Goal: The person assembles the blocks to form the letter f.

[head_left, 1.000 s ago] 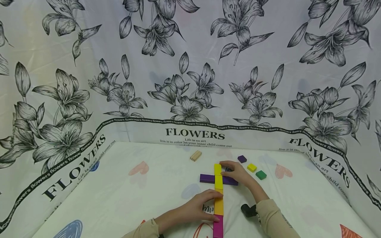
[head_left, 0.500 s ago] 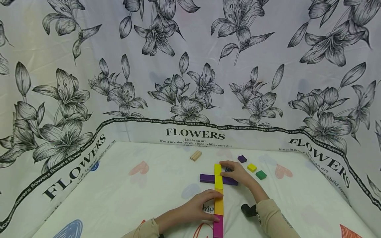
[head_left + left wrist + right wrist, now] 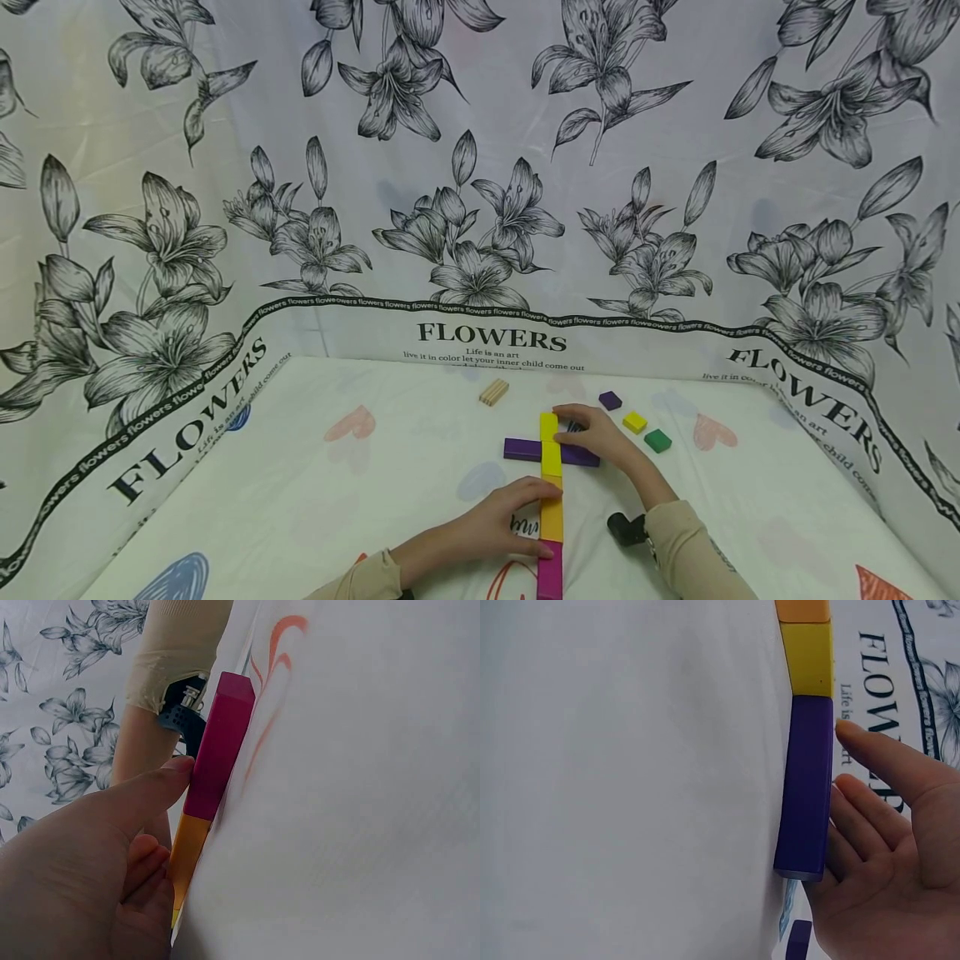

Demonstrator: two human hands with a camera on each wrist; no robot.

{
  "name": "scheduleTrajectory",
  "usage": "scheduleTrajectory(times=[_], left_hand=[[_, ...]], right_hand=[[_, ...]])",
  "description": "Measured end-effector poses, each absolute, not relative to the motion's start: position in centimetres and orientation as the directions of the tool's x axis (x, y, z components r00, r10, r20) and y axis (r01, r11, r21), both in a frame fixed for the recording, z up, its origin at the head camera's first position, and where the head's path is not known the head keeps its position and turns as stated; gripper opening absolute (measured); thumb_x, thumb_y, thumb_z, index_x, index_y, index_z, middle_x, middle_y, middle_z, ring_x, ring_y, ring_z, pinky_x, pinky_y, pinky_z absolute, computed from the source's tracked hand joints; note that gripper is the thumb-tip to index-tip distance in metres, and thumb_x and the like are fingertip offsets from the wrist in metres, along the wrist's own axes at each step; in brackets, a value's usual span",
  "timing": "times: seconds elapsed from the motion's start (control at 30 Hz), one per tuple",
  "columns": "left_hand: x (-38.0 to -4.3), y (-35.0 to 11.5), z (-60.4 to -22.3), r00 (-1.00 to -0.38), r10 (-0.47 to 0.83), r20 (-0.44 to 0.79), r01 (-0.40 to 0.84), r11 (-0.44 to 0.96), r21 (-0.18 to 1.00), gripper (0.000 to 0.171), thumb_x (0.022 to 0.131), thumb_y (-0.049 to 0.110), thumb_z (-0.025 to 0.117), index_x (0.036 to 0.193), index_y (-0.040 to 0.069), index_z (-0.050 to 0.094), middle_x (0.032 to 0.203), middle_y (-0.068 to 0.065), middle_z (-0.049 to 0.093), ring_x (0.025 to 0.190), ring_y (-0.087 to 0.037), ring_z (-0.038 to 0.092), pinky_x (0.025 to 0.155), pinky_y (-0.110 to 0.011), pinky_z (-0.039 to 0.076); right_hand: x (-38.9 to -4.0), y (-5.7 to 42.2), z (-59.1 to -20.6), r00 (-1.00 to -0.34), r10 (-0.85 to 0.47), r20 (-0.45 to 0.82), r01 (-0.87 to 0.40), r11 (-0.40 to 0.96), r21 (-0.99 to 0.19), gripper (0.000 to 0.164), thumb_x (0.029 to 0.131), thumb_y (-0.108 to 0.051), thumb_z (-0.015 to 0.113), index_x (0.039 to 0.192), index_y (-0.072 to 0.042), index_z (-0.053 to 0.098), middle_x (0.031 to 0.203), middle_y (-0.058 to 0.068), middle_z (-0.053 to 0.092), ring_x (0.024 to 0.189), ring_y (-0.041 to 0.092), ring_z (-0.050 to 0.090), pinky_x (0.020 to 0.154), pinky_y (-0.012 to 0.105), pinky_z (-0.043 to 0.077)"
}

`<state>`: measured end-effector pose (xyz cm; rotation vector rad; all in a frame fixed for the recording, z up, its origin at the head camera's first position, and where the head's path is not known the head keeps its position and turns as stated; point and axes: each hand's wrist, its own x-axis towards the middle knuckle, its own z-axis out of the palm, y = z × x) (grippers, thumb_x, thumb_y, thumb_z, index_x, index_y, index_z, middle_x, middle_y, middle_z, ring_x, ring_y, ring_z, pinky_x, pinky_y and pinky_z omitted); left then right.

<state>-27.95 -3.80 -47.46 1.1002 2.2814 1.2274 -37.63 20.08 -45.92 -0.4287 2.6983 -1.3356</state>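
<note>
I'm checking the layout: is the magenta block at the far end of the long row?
No, the magenta block forms the near end, while a yellow block forms the far end.

Room left of leftmost purple bar (image 3: pixel 522 450); rightward, yellow blocks (image 3: pixel 551 459), right hand (image 3: pixel 598 435) obstruct.

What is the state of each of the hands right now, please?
Left hand: open, touching the orange block and magenta block.
Right hand: open, fingertips at the yellow end block.
</note>
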Motion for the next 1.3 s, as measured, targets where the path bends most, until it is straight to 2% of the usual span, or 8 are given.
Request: scheduleTrajectory(times=[0.57,1.03,1.3], left_hand=[[-27.9,-3.8,-47.4,-0.65,0.757,0.063,0.464,0.329,0.822,0.061,0.087,0.036,0.073,0.141,0.028,0.047,0.144,0.013,0.047,0.132,-0.003,0.044,0.115,-0.026,0.038],[-28.0,-3.8,-47.4,-0.653,0.755,0.059,0.459,0.332,0.824,0.06,0.087,0.035,0.073,0.141,0.028,0.048,0.144,0.013,0.048,0.133,-0.003,0.044,0.115,-0.026,0.038],[-27.9,-3.9,-47.3,-0.649,0.758,0.057,0.466,0.338,0.818,0.061,0.087,0.036,0.073,0.142,0.029,0.047,0.144,0.013,0.048,0.133,-0.004,0.044,0.115,-0.029,0.038]], right_hand=[[-37.6,20.0,-45.6,-0.956,-0.292,0.039,-0.211,0.588,-0.781,0.049,0.089,-0.025,0.072,0.134,-0.012,0.058,0.135,0.007,0.062,0.131,0.03,0.053,0.112,0.052,0.039],[-38.1,19.5,-45.3,-0.967,-0.254,0.025,-0.178,0.597,-0.783,0.049,0.088,-0.024,0.073,0.134,-0.012,0.059,0.132,0.008,0.064,0.127,0.03,0.056,0.108,0.05,0.044],[-38.9,18.7,-45.1,-0.982,-0.189,0.025,-0.143,0.643,-0.752,0.059,0.086,-0.039,0.073,0.137,-0.015,0.056,0.138,0.008,0.059,0.129,0.035,0.053,0.103,0.05,0.049]])
